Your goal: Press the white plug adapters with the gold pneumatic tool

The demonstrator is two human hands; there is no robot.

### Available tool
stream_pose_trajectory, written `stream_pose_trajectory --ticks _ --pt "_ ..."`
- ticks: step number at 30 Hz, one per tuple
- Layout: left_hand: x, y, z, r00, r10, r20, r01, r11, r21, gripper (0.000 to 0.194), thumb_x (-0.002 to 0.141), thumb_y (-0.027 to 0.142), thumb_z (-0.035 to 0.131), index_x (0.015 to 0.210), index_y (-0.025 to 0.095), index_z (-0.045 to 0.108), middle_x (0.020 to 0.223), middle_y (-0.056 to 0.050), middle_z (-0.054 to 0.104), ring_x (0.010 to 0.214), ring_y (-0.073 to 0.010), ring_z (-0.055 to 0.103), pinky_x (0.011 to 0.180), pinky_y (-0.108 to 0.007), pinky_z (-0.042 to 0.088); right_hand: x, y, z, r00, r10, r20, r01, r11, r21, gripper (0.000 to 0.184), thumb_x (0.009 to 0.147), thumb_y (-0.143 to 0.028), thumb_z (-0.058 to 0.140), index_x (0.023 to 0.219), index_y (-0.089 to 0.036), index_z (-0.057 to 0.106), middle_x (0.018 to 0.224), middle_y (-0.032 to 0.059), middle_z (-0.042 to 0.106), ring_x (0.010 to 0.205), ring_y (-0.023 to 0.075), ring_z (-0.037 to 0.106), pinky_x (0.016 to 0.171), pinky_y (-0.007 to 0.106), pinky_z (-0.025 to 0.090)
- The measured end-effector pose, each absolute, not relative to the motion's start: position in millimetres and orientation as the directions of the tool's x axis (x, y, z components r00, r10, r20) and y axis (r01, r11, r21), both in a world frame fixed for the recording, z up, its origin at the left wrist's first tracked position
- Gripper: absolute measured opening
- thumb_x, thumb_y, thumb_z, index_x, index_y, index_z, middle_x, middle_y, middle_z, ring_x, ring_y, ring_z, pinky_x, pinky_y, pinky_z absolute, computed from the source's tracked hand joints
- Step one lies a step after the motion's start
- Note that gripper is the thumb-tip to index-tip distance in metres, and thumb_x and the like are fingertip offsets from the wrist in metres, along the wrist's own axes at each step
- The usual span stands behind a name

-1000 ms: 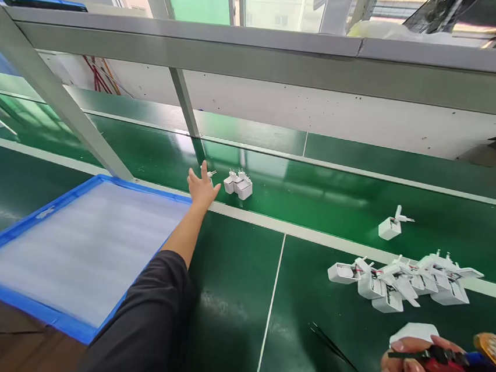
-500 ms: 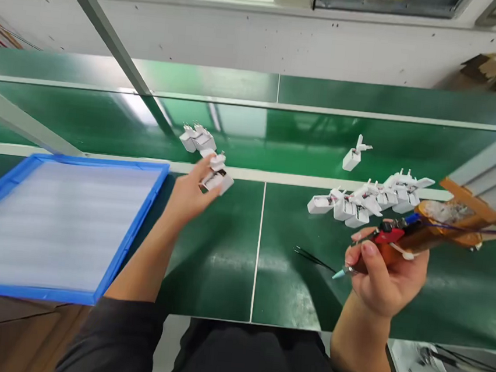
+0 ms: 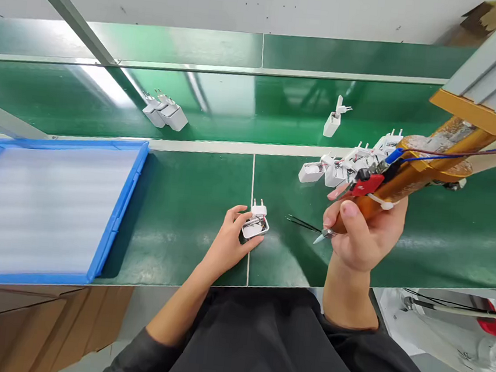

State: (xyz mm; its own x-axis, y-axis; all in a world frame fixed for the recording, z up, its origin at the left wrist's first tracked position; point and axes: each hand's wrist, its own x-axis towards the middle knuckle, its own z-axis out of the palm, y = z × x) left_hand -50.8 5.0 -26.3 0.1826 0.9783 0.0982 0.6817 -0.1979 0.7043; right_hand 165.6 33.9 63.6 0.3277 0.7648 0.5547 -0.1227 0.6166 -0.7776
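Observation:
My left hand [image 3: 230,243] is closed on a white charger plug [image 3: 255,223], holding it on the green bench near the front edge, prongs up. My right hand [image 3: 364,232] grips an orange-handled soldering iron [image 3: 411,178] with red and blue fittings, its tip pointing down-left toward the black tweezers [image 3: 303,223] lying on the bench. A heap of several white charger plugs [image 3: 346,163] lies behind my right hand.
A blue tray [image 3: 116,214] with a white foam liner sits at the left. On the green conveyor belt [image 3: 246,110] behind lie a small cluster of plugs [image 3: 166,114] and a single plug [image 3: 334,119]. A grey frame bar [image 3: 63,7] slants across the upper left.
My left hand reached to the belt, took a plug, and brought it back to the bench in front of me. My right hand with the soldering iron rose and moved left.

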Motion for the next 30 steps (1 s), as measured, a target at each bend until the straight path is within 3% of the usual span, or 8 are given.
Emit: stream_pose_trajectory --ticks 3,7,16,24,30 --pt "-45 1 -34 0.154 0.982 0.112 0.668 -0.187 0.72 0.028 0.086 0.033 0.07 0.107 0.021 0.057 0.109 -0.008 0.07 0.093 -0.022 0.07 0.078 -0.032 0.057 153 32 67 0.296 0.765 0.572 -0.12 0.624 -0.772 0.032 0.083 -0.028 0.072 0.111 -0.028 0.056 0.082 -0.0029 0.069 0.043 0.0063 0.051 0.04 0.022 0.046" --pt "-38 -8 -27 0.175 0.975 0.139 0.649 -0.22 0.728 0.028 0.086 0.037 0.069 0.105 0.021 0.056 0.086 -0.001 0.071 0.068 -0.0167 0.067 0.063 -0.025 0.051 131 29 76 0.262 0.752 0.605 -0.085 0.643 -0.761 0.035 0.083 -0.032 0.073 0.111 -0.032 0.053 0.083 -0.0036 0.066 0.044 0.0067 0.048 0.04 0.023 0.045" --pt "-34 -6 9 0.343 0.909 0.235 0.536 -0.395 0.746 0.03 0.084 0.034 0.067 0.11 0.018 0.064 0.086 -0.003 0.068 0.072 -0.0167 0.063 0.065 -0.026 0.049 107 28 81 0.311 0.713 0.629 0.028 0.655 -0.756 0.047 0.073 -0.024 0.079 0.109 -0.029 0.05 0.089 -0.0038 0.06 0.054 0.0078 0.052 0.051 0.027 0.049" --pt "-31 -1 22 0.42 0.89 0.178 0.524 -0.398 0.753 0.027 0.084 0.033 0.065 0.109 0.02 0.064 0.091 -0.004 0.071 0.079 -0.0188 0.066 0.073 -0.028 0.051 116 28 81 0.282 0.745 0.604 0.042 0.62 -0.784 0.029 0.079 -0.02 0.063 0.103 -0.028 0.05 0.077 -0.0059 0.06 0.048 0.0074 0.048 0.045 0.024 0.044" --pt "-27 -2 20 0.437 0.881 0.184 0.52 -0.414 0.747 0.028 0.085 0.031 0.064 0.109 0.019 0.063 0.092 -0.005 0.072 0.081 -0.0202 0.067 0.073 -0.029 0.052 117 28 79 0.297 0.734 0.611 0.025 0.634 -0.773 0.034 0.077 -0.02 0.067 0.104 -0.029 0.049 0.081 -0.0056 0.062 0.047 0.0065 0.047 0.046 0.024 0.044"
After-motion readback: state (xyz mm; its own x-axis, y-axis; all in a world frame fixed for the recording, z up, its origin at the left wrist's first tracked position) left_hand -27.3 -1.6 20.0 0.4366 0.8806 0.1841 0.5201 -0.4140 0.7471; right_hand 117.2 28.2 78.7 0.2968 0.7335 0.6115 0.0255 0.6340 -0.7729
